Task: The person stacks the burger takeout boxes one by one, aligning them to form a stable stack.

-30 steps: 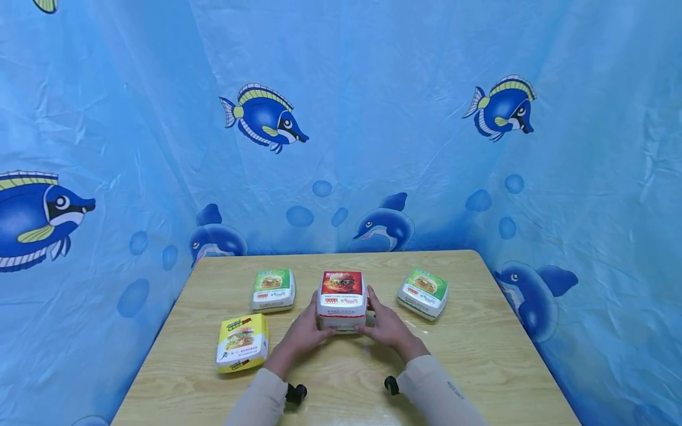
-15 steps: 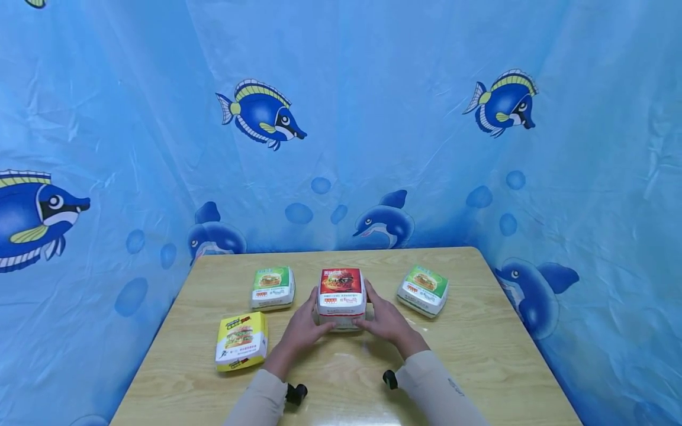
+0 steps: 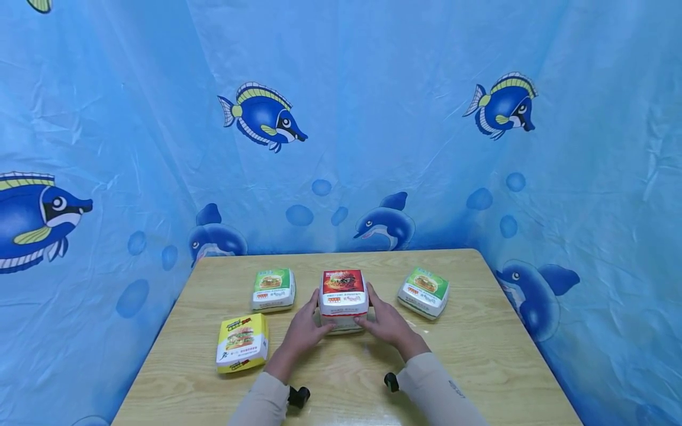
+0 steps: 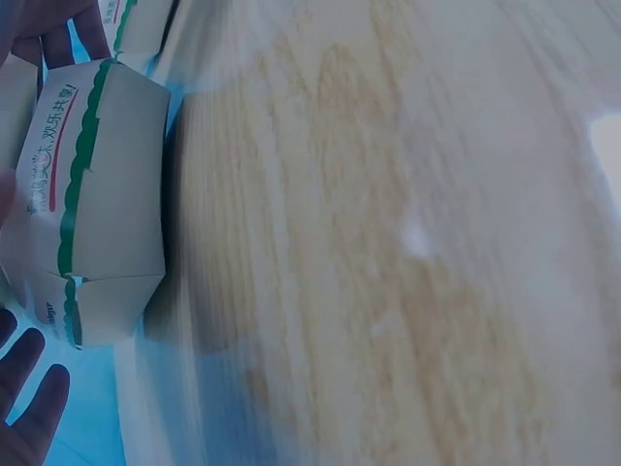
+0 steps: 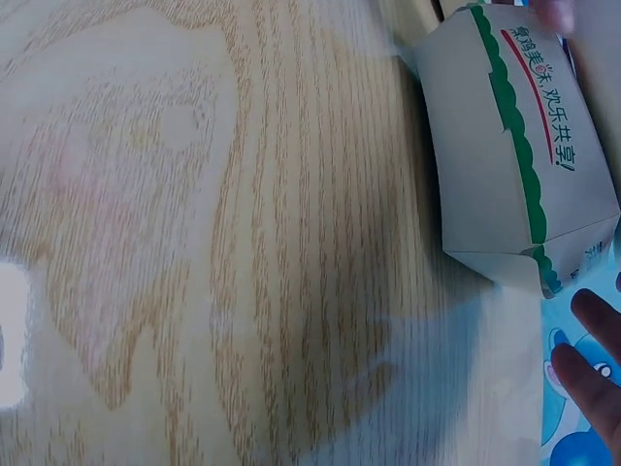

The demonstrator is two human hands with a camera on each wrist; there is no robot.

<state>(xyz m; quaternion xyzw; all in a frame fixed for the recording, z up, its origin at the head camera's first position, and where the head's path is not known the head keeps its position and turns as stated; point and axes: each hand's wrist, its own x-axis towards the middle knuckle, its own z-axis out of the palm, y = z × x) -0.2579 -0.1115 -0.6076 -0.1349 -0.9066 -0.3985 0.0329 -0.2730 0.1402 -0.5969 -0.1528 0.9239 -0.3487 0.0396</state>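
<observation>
At the middle of the table, a red-topped burger box (image 3: 343, 290) sits on a white burger box (image 3: 345, 325). My left hand (image 3: 302, 332) holds the stack's left side and my right hand (image 3: 390, 324) its right side. Both thumbs lie at the near side, around the seam between the boxes. In the left wrist view the lower box (image 4: 121, 184) shows a scalloped green edge and a red line. Some fingers (image 4: 44, 413) of the left hand spread past its corner. The right wrist view shows the same lower box (image 5: 475, 155) and right-hand fingers (image 5: 590, 379).
A yellow burger box (image 3: 242, 343) lies at the left front. One green-topped burger box (image 3: 273, 290) stands behind it, and another green-topped burger box (image 3: 424, 293) sits angled on the right. Behind the wooden table (image 3: 479, 367) hangs a blue fish-print curtain (image 3: 341, 118).
The red-topped box has shifted very slightly to the right on the lower box. Both hands stay at its sides, and the other boxes keep their places.
</observation>
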